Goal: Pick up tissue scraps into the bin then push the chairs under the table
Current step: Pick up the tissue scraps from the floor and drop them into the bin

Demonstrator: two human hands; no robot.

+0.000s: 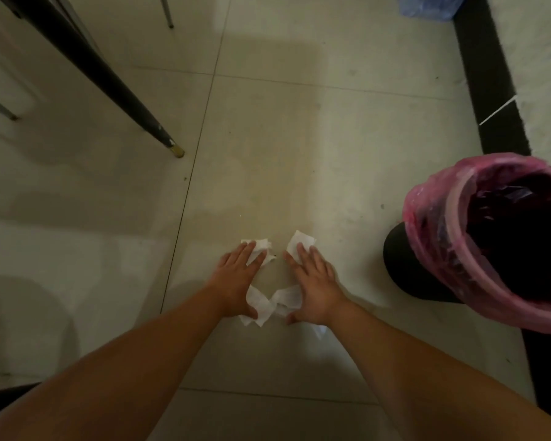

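Note:
Several white tissue scraps lie on the tiled floor. My left hand (237,278) is spread flat, fingers resting on one scrap (261,246), with another scrap (260,305) by its thumb. My right hand (312,286) is also flat, fingertips on a scrap (301,241), and a further scrap (288,299) lies beside its thumb. A small piece (320,331) shows under the right wrist. The bin (433,237), lined with a pink bag, stands to the right of my hands, tilted in view with its mouth open.
A black table leg (109,81) slants down at the upper left, ending in a brass foot. Thin metal chair legs (0,108) stand further left and behind. A black skirting strip (490,74) runs along the right wall. A blue water bottle (430,6) sits at the top right.

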